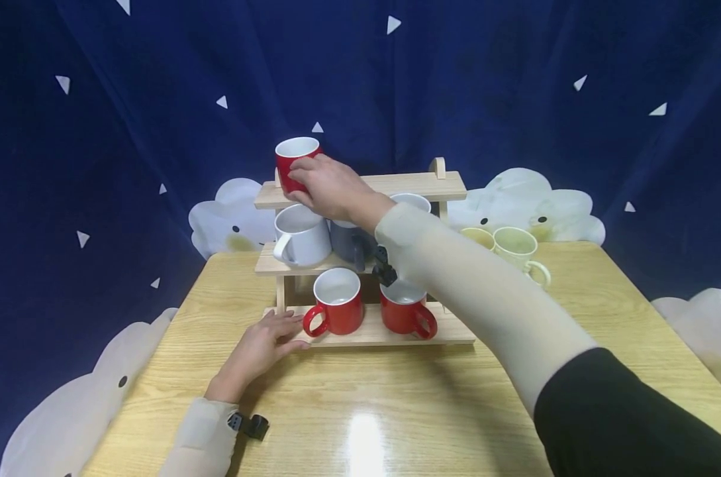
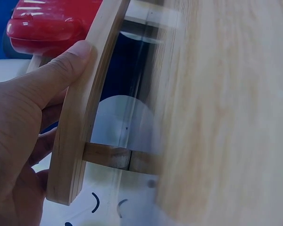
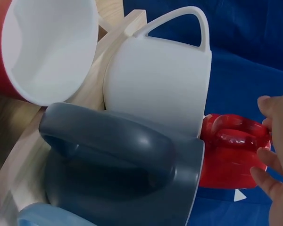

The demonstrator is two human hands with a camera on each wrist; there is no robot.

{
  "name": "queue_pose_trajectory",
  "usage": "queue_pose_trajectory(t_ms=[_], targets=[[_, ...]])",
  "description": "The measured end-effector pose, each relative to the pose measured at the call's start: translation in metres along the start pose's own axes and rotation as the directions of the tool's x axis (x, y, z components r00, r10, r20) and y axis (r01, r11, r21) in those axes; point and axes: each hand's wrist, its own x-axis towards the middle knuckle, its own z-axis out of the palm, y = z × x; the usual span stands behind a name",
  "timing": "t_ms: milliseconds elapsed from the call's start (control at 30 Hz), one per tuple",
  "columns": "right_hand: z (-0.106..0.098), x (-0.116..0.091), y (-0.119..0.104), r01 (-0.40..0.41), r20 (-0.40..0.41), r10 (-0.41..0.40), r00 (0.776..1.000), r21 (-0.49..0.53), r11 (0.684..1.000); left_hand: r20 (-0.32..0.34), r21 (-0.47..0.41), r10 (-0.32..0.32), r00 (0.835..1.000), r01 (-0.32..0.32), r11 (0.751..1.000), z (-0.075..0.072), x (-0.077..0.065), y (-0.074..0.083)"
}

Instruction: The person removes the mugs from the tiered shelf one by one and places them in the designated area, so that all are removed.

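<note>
At the top shelf's left end stands a red mug (image 1: 285, 173) with a white inside. My right hand (image 1: 333, 189) is at its right side, fingertips and thumb spread beside its body; the right wrist view shows the fingers (image 3: 272, 181) overlapping the mug's edge near its handle. Low on the left, my left hand (image 1: 261, 344) grips the end of the bottom board (image 2: 73, 127) of the wooden rack, thumb on top and fingers beneath. Next to that thumb is a red mug (image 1: 339, 311) with its handle turned left.
A white mug (image 1: 306, 242) and a dark grey mug (image 3: 127, 169) fill the middle shelf's left half; a pale mug (image 1: 410, 200) is partly behind my right forearm. Another red mug (image 1: 402, 315) stands on the bottom board. Pale yellow mugs (image 1: 515, 246) stand on the table (image 1: 575, 318) at right.
</note>
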Motion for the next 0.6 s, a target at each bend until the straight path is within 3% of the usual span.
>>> queue_pose_trajectory(t_ms=[367,600], targets=[[0.006,0.002,-0.009,-0.135,-0.107,0.138,0.985,0.037,0.99,-0.03,-0.008,0.038,0.999,-0.038,0.999,0.004,-0.003,-0.002],[0.015,0.001,-0.008,-0.272,-0.126,0.293,0.948,0.164,0.948,-0.034,-0.003,0.038,0.999,-0.038,0.999,0.004,-0.003,-0.002]])
